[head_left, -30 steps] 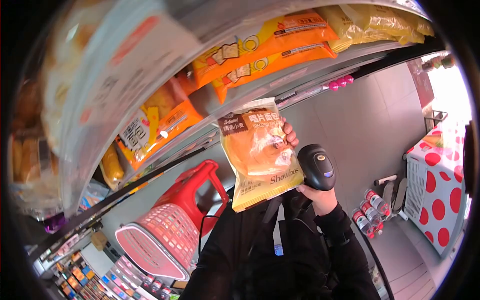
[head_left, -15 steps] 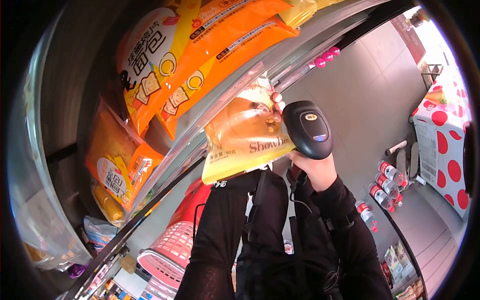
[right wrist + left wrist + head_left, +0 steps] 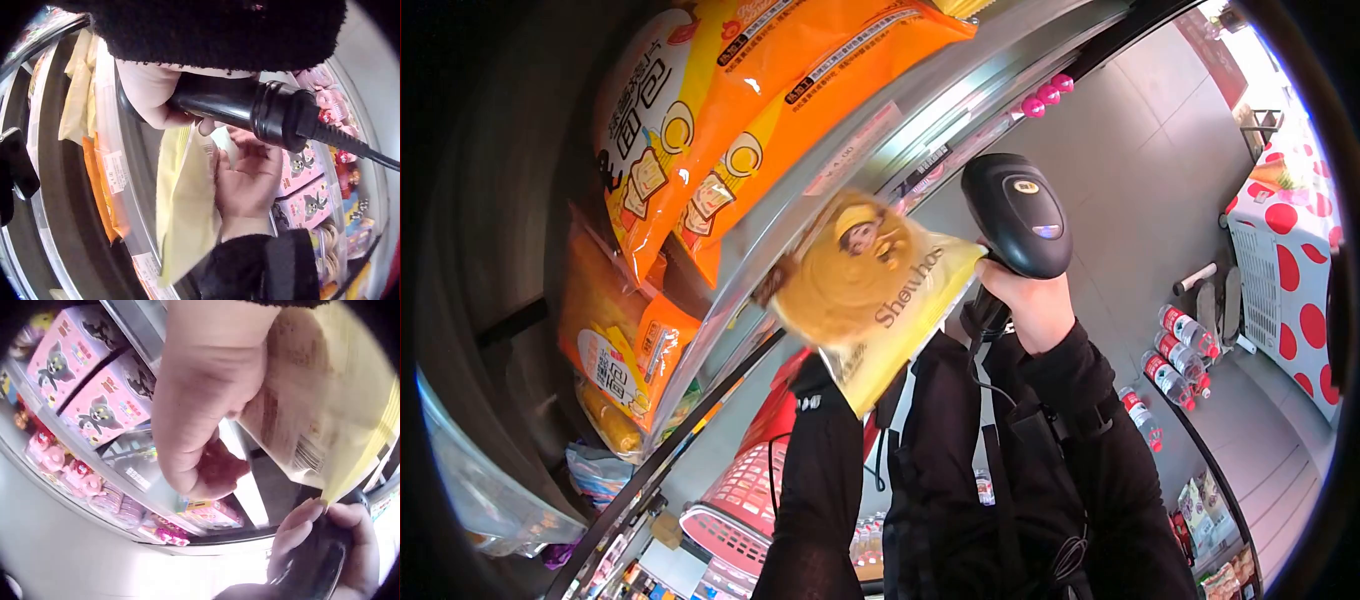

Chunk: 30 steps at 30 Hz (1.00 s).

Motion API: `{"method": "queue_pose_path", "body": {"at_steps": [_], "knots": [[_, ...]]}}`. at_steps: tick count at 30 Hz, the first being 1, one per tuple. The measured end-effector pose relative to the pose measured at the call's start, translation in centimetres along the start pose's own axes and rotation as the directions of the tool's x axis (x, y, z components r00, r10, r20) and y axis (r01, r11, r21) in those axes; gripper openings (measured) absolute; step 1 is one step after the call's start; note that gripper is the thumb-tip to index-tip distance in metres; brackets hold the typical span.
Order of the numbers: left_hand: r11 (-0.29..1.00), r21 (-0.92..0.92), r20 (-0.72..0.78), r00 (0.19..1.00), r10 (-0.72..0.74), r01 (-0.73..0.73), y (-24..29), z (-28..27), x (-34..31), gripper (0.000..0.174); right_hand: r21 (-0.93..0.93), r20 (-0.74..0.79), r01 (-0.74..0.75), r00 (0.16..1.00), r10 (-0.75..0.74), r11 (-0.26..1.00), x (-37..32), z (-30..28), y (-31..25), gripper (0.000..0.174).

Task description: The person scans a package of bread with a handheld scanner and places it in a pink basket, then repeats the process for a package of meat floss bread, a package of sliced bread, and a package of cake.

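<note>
A clear and yellow bread packet hangs tilted in front of the body. My right hand grips a black handheld scanner and pinches a corner of the packet between thumb and finger, as the left wrist view shows at the packet's tip. Behind the packet in the head view, my left hand is hidden. The left wrist view has this hand beside the packet, its fingers loosely bent. In the right wrist view the left hand is by the packet's back, palm showing.
Orange bread bags lie on the shelf at the upper left, with a price strip along its edge. A red basket stands below. Bottles and a dotted box are at the right. The scanner's cable trails away.
The packet has turned, its printed yellow end now slanting down from the right hand. Left fingertips seen earlier at its upper edge are out of sight. The scanner has moved slightly up.
</note>
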<state>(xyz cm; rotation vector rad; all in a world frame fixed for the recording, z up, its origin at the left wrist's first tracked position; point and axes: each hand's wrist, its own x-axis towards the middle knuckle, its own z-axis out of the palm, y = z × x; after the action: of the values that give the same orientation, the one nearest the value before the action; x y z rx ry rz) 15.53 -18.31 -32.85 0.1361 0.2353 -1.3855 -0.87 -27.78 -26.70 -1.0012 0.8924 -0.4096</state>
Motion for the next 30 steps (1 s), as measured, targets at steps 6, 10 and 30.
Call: {"method": "queue_pose_path", "body": {"at_steps": [6,10,30], "knots": [[0.972,0.114,-0.229,0.947,0.227,-0.205,1.1,-0.2,-4.4,0.039,-0.067,0.111,0.067,0.992,-0.059,0.996,-0.6,0.9,-0.1,0.026],[0.948,0.149,-0.327,0.891,0.315,-0.281,0.5,-0.4,-5.4,0.040,-0.016,0.117,0.037,0.992,-0.035,0.999,-0.6,0.4,0.1,0.027],[0.680,0.733,-0.468,0.716,0.519,-0.013,0.0,4.5,-5.2,0.014,-0.077,-0.038,0.222,0.974,-0.225,0.972,6.2,2.1,-0.9,0.026]]}}
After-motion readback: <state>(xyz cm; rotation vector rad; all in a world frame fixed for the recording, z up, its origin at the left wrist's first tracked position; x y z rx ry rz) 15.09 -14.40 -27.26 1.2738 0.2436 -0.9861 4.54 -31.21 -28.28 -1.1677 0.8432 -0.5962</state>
